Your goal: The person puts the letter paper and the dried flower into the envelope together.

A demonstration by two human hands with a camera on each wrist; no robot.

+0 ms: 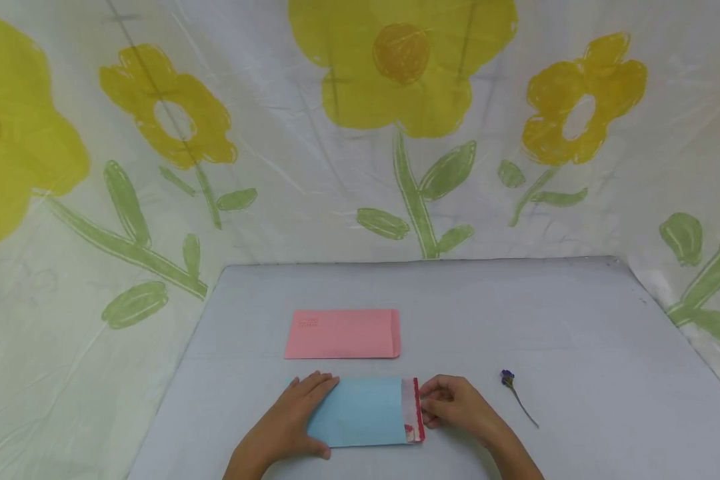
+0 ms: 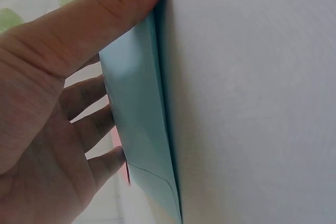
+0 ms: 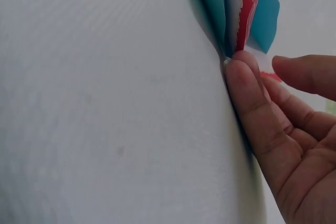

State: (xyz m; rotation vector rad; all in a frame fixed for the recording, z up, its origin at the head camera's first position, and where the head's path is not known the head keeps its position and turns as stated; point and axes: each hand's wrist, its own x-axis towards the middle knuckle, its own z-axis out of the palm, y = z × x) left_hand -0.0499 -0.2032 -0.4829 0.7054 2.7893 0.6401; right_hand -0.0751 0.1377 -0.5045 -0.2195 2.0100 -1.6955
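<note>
A light blue envelope [image 1: 360, 412] lies at the near middle of the table. My left hand [image 1: 297, 415] rests across its left end, fingers spread toward the far edge and thumb along the near edge, as the left wrist view [image 2: 58, 72] also shows. From the envelope's right end sticks out a pale card with a red border [image 1: 412, 410]; its red corner [image 3: 244, 22] shows in the right wrist view beside a blue flap [image 3: 265, 19]. My right hand [image 1: 456, 408] is at the card's outer edge, fingers loosely bent and fingertips right at the border. Most of the card is hidden inside the envelope.
A pink envelope [image 1: 342, 333] lies flat just beyond the blue one. To the right is a small purple flower on a thin stem [image 1: 519, 397]. Behind the table [image 1: 504, 300] hangs a white cloth [image 1: 276, 220] painted with yellow flowers.
</note>
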